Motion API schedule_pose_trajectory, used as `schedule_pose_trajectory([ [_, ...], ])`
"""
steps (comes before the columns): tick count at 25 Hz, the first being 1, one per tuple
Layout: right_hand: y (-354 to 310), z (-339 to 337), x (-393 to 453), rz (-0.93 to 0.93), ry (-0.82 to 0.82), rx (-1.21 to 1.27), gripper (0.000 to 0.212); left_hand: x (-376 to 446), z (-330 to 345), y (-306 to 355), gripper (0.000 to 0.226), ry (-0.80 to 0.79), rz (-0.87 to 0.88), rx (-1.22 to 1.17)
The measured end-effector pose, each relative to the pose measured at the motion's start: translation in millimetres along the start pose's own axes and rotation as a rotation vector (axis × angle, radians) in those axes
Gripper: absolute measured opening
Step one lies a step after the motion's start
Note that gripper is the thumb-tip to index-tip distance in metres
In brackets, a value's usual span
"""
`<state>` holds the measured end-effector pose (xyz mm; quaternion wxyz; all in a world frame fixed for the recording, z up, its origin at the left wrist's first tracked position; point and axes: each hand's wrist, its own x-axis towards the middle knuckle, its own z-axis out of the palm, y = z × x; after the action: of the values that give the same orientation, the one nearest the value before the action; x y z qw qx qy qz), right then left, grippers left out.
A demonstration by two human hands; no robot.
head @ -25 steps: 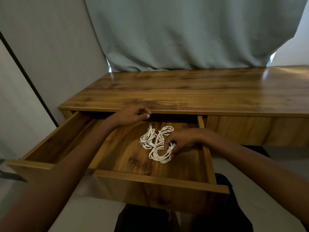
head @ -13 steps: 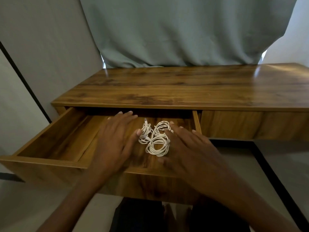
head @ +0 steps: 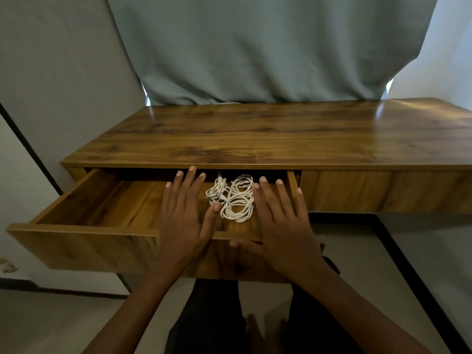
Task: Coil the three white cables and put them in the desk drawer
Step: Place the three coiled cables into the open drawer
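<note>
Three coiled white cables [head: 233, 198] lie bunched together on the wooden floor of the open brown wood-grain drawer [head: 84, 247], toward its right rear part, with two smaller coils side by side at the back and a larger coil in front of them. The coils touch and partly overlap; a plug end sticks up at the back of the left coil. The left hand [head: 182, 221] is open and flat, fingers spread, with its thumb tip just at the near left edge of the bundle. The right hand [head: 282, 226] is likewise open and empty, palm down just right of the coils, its thumb over the drawer's front edge. Neither hand grips anything.

The cables appear stowed, so the step in hand is judged to be closing the drawer. To do it well, both palms should come off the interior and press evenly on the front panel, so that the drawer runs straight; fingers must clear the gap beneath the top of the wooden desk [head: 281, 134] before it shuts. The upright plug end may need flattening if it stands higher than the opening.

The drawer holds only the cables; its left part is bare. A second drawer front [head: 383, 191] to the right is shut, its contents hidden.
</note>
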<state>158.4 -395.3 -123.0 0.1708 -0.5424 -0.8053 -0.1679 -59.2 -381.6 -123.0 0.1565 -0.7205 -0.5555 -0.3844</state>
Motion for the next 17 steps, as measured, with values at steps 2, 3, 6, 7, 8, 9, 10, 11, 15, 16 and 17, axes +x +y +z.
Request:
schedule_pose_trajectory([
  [2, 10, 13, 22, 0.031, 0.014, -0.026, 0.116, 20, 19, -8, 0.069, -0.011, -0.013, 0.004],
  [3, 15, 19, 34, 0.044, 0.021, -0.036, 0.117, 30, 29, -12, 0.069, -0.013, -0.017, 0.009],
  [6, 30, 36, 66, 0.069, 0.048, -0.055, 0.118, 60, 58, -26, 0.069, -0.004, -0.013, 0.021],
  [7, 34, 40, 76, 0.076, 0.066, -0.058, 0.117, 69, 66, -29, 0.069, 0.005, -0.003, 0.017],
  [8, 38, 45, 85, 0.084, 0.086, -0.062, 0.117, 77, 74, -34, 0.067, 0.015, 0.014, 0.021],
  [9, 42, 50, 93, 0.090, 0.108, -0.071, 0.116, 82, 81, -38, 0.066, 0.025, 0.040, 0.043],
  [10, 46, 56, 101, 0.091, 0.129, -0.083, 0.115, 83, 89, -43, 0.065, 0.035, 0.073, 0.086],
  [11, 50, 61, 107, 0.087, 0.153, -0.092, 0.114, 82, 98, -49, 0.064, 0.047, 0.104, 0.142],
  [15, 63, 88, 133, 0.076, 0.314, -0.115, 0.106, 70, 140, -76, 0.070, 0.092, 0.050, 0.254],
  [16, 64, 96, 138, 0.082, 0.363, -0.116, 0.103, 68, 149, -80, 0.071, 0.098, 0.025, 0.257],
  [17, 66, 104, 142, 0.093, 0.406, -0.115, 0.099, 68, 158, -84, 0.071, 0.103, 0.014, 0.250],
])
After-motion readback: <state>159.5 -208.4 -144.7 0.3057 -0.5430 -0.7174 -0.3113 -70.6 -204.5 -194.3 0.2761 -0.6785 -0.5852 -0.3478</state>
